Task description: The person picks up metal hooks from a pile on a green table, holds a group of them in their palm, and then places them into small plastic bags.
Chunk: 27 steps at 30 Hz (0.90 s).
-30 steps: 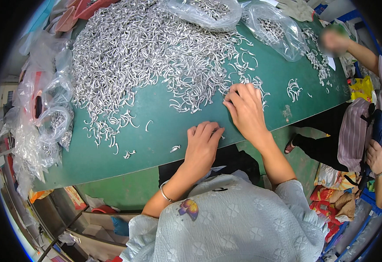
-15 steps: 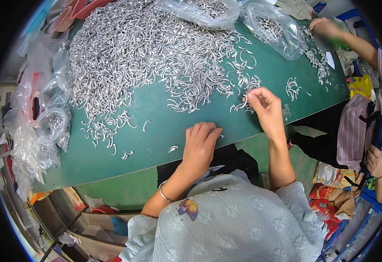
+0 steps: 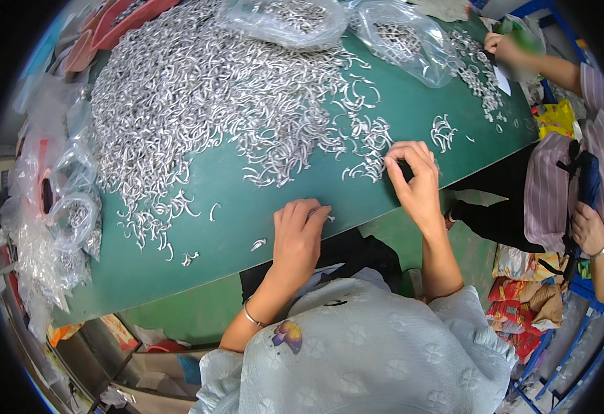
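My left hand point(image 3: 297, 238) rests near the front edge of the green table, its fingers curled in and pressed together. A small silvery metal piece point(image 3: 331, 218) pokes out beside the thumb tip. Farther right, my right hand point(image 3: 418, 181) hovers at the right side of a small cluster of curved metal pieces point(image 3: 367, 141). Its thumb and forefinger bend toward each other with their tips close. Whatever lies between those tips is too small to make out. A loose metal piece point(image 3: 258, 244) lies left of my left hand.
A large heap of curved silvery pieces point(image 3: 177, 90) covers the far left of the table point(image 3: 240, 221). Clear plastic bags point(image 3: 412, 52) holding pieces stand behind it, with more bags point(image 3: 74, 214) at the left. Another person's hand point(image 3: 502, 45) works at the far right.
The whole view has shifted, so the table appears farther left. My right hand has drawn a little to the right, away from the small cluster. My left hand stays at the table's edge.
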Tool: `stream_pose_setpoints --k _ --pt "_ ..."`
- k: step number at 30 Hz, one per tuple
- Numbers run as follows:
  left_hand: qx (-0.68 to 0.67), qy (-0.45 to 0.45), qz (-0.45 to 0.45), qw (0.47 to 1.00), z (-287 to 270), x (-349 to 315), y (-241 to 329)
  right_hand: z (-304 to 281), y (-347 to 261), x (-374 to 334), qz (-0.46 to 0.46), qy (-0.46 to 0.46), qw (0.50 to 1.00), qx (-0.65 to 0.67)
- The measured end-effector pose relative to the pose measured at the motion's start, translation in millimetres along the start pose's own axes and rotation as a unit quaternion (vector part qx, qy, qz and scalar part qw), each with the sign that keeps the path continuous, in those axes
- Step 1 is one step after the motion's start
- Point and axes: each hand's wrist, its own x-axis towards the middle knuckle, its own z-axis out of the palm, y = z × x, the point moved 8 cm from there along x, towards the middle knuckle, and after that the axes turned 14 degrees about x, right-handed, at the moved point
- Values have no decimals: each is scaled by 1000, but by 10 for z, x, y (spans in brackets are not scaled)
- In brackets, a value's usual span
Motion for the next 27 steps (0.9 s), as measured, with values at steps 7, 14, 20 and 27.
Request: stream_pose_setpoints --k 7,14,20,27 --pt "-1 1 -2 1000 -20 29 20 -643 466 127 36 128 955 -265" --pt "-4 8 -7 1000 -28 19 21 -668 341 -4 -20 150 968 -198" --pt "-5 -2 -8 1000 -49 28 14 -601 468 23 -24 114 961 -249" --pt "-2 -7 -8 1000 -7 30 7 66 -216 15 -77 -35 994 -63"
